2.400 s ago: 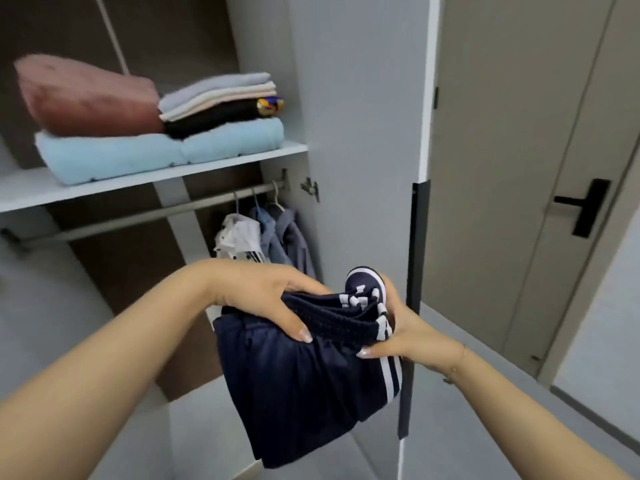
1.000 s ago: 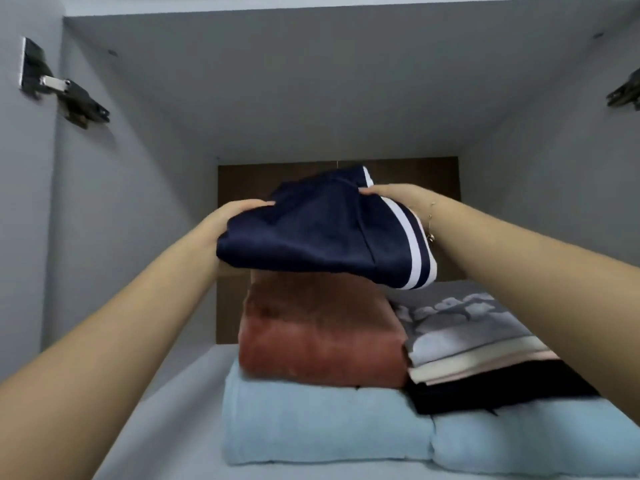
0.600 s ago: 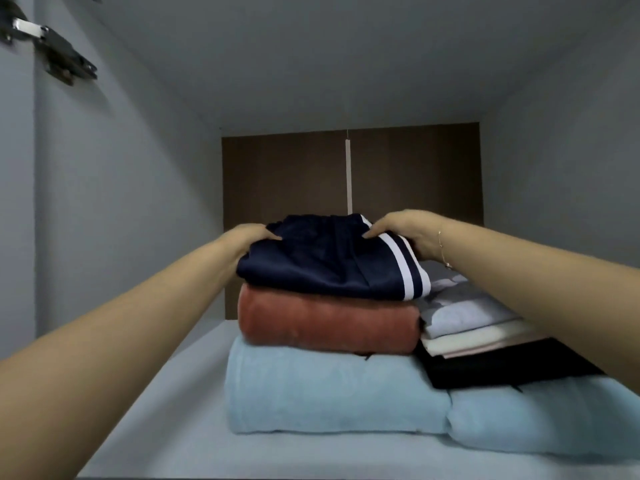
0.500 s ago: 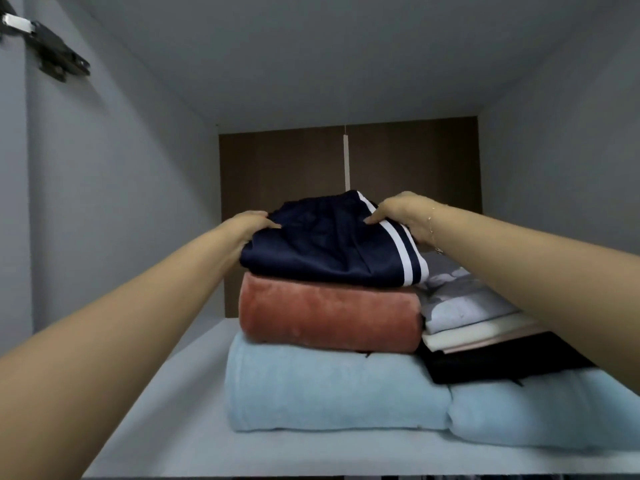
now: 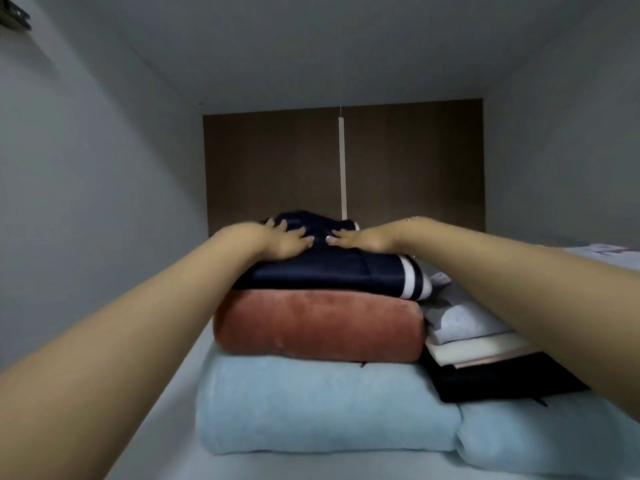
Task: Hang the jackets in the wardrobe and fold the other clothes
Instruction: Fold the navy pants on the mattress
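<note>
The folded navy shorts with white stripes [image 5: 329,271] lie on top of a folded rust-coloured blanket [image 5: 318,329], which rests on a light blue blanket [image 5: 322,407] on the wardrobe's upper shelf [image 5: 156,403]. My left hand [image 5: 277,239] lies flat on the shorts' left top, fingers spread. Pressed flat on the top right of the shorts is my right hand [image 5: 367,239], its fingertips almost meeting the left ones. Neither hand grips the cloth.
A stack of folded grey, cream and black clothes [image 5: 478,344] sits right of the blankets. Grey side walls, the grey ceiling and a brown back panel [image 5: 412,168] enclose the shelf. A door hinge [image 5: 14,19] shows at the top left.
The shorts went from held in front of the hanging rail to lying on the rust blanket. My hands let go of their edges and now press flat on top.
</note>
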### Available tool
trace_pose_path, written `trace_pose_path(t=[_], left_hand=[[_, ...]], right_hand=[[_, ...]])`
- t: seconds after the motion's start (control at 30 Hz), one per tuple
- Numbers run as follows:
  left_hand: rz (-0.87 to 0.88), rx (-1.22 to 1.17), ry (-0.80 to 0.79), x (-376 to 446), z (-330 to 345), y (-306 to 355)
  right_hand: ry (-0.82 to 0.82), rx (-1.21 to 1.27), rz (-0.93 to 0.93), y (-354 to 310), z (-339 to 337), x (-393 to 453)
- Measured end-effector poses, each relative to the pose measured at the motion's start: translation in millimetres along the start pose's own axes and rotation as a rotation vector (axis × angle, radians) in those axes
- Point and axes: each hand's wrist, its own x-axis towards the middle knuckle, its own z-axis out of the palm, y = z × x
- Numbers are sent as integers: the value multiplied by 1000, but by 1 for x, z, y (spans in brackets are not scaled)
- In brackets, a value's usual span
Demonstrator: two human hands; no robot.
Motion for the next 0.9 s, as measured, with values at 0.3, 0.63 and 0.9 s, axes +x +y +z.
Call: trace_pose_path(t=[0.3,0.63,0.9], left_hand=[[-275,-550,-186,-5,28,-29],[-13,-458,165,-51,1,-12],[201,-144,964,-147,27,21]], right_hand=[[-163,-21,153,4,19,44],[96,-50,-46,-21,-7,-45],[645,-535,34,-21,31,-237]])
